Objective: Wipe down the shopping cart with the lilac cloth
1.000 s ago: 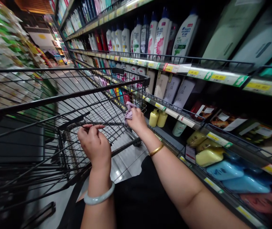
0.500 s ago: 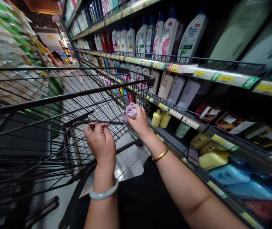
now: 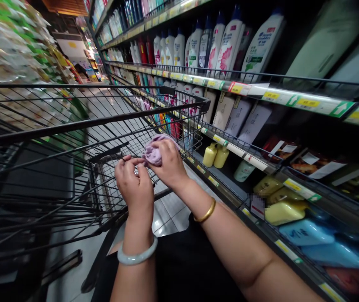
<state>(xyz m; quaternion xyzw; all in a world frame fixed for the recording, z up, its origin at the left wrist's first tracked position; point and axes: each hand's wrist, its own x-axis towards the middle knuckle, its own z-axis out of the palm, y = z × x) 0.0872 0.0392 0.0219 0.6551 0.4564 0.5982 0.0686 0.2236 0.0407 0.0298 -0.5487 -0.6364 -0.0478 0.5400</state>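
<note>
A crumpled lilac cloth [image 3: 153, 153] is bunched in my right hand [image 3: 170, 164], its fingers closed over the top and side. My left hand [image 3: 133, 178] is just left of it, fingers curled in a pinch about a thin dark bar that is mostly hidden. Whether this bar belongs to the cart I cannot tell. The left fingertips come close to the cloth or touch it. Both hands are at the near side of a black wire shopping cart [image 3: 72, 126], whose mesh runs behind them.
Shelves of bottles line the right side, with white shampoo bottles [image 3: 229, 46] above and yellow pump bottles [image 3: 210, 155] below. A price rail [image 3: 245, 157] runs close to my right arm. Packaged goods [image 3: 15, 84] are stacked at left. The tiled aisle floor [image 3: 99, 102] stretches ahead.
My right hand with the cloth has moved left and slightly down, closer to my left hand. The left hand has shifted only a little. The view has shifted slightly.
</note>
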